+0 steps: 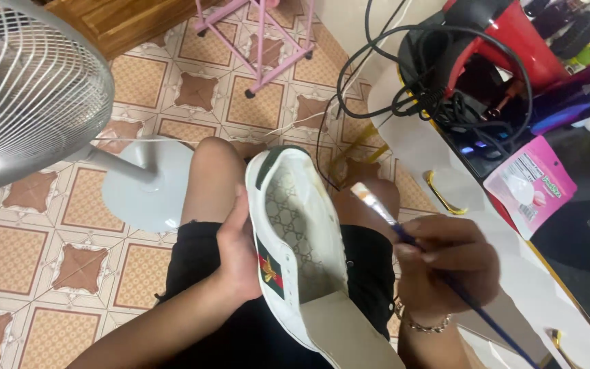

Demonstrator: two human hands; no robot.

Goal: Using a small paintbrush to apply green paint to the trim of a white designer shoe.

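A white sneaker (288,232) with a patterned beige lining and a green and red side stripe lies over my lap, opening upward. My left hand (237,249) grips its left side, thumb along the upper edge. My right hand (445,263) holds a thin blue-handled paintbrush (404,236). The pale bristle tip of the brush points up and left, just right of the sneaker's rim and not touching it. A bracelet sits on my right wrist.
A white standing fan (29,89) with a round base (148,184) stands at left on the tiled floor. To the right is a table (554,301) with a pink pouch (530,184), black cables (431,89) and a red device (513,41). A pink rack (261,27) stands behind.
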